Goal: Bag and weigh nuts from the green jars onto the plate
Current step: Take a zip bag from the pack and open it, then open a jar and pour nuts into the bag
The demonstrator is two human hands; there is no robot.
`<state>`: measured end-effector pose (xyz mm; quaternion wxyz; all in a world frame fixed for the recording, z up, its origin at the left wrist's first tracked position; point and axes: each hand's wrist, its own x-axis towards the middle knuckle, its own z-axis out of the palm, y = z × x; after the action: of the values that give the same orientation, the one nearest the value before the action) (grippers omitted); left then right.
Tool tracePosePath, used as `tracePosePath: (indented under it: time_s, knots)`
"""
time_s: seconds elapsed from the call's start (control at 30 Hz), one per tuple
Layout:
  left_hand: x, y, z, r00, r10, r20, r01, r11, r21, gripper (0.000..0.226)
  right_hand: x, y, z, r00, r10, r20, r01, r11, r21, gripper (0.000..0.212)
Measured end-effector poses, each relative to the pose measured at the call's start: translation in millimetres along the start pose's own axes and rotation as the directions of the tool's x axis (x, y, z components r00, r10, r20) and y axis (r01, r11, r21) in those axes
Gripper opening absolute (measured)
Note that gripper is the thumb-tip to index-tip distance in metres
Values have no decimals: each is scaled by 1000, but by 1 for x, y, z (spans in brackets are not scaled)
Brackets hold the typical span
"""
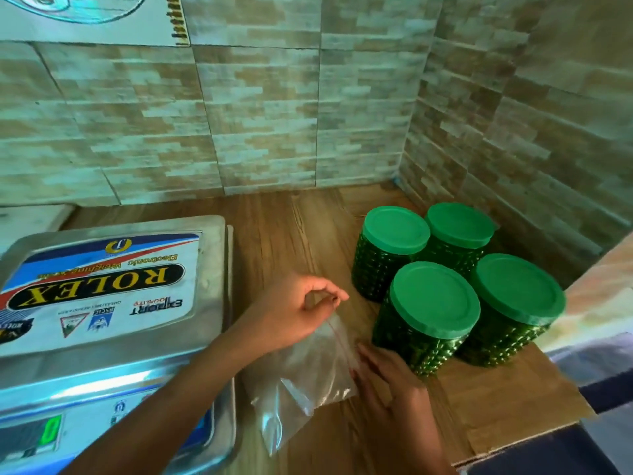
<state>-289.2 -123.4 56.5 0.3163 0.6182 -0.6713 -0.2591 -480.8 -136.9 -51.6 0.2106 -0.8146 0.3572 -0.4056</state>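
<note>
A clear zip bag (301, 375) is held just above the wooden counter (291, 234), between the scale (102, 289) and the green jars (428, 313), so that it can be opened close to where the nuts are kept. Its top corner, by the red seal line, is pinched between the thumb and curled fingertips of the left hand (294, 313) and lifted. The right hand (390, 378) is laid with fairly straight fingers against the same edge lower down, apparently to part the mouth; nothing is seen to be gripped by it. The bag appears to hold nothing yet. All four jars are grouped in the wall corner with their lids (395, 229) on, so filling is judged not begun. The steel plate (212, 330) of the scale lies just beside the bag, within easy reach for weighing, and a zero appears to be shown on its display (51, 430)
</note>
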Motion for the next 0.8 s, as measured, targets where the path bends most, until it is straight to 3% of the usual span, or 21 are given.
tracePosePath:
  time_s: [0.23,0.3,0.4,0.53,0.63,0.8]
  knots:
    - [13,25,23,996,65,-63,-64,998,8,24,-14,28,-18,974,-31,-226,40,999,35,17]
    - [20,29,32,987,125,-102,-117,990,77,50,-17,33,-25,952,18,-307,-5,999,43,23]
    - [34,39,45,987,159,-4,-155,971,179,86,-16,41,-31,899,224,-376,-193,974,119,41]
    - [54,45,62,972,128,197,-166,967,192,102,-11,53,-33,863,407,-299,-332,903,271,83]
    - [61,40,68,975,181,131,-211,938,275,101,-4,62,-34,898,401,-181,-323,880,349,100]
    - [53,32,63,964,263,42,-250,842,478,102,10,65,-34,936,351,16,-335,879,338,118]
